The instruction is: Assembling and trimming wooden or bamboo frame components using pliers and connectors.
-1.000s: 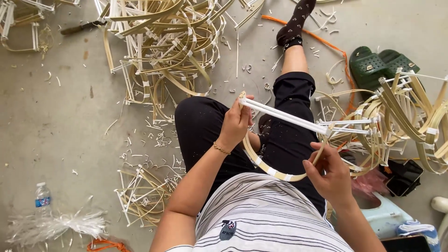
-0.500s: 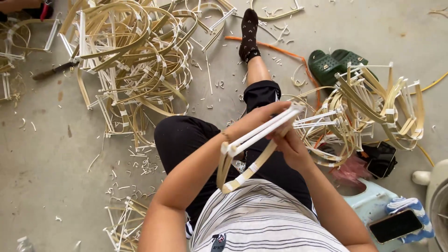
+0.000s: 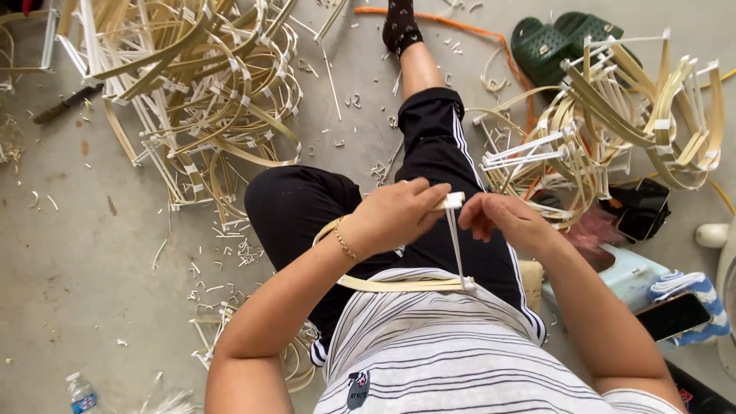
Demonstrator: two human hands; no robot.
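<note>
Hands first: our left hand (image 3: 395, 216) is curled shut on the top of a small bamboo frame (image 3: 429, 261), fingers wrapped over the end where the white sticks meet. Our right hand (image 3: 502, 218) sits just beside it, fingers pinched together at the same joint — thumb and fingertips pressed on the white tip. The frame hangs over our lap, w/ a white stick dropping straight down to a curved tan strip lying across the striped shirt (image 3: 460, 360).

Left of our legs — a big loose pile of finished frames (image 3: 192, 84) on the concrete floor (image 3: 77, 253); a smaller pile (image 3: 613, 130) on the right, partly covering a pair of green sandals (image 3: 552, 42). Offcuts scattered all round.

As for containers: a plastic water bottle (image 3: 80, 392) lies at the bottom left, cap on, contents can't be told. A pale blue stool (image 3: 625, 280) at our right carries a blue-striped cloth w/ a dark phone (image 3: 675, 316) on it. A knife (image 3: 65, 103) lies at the far left.
</note>
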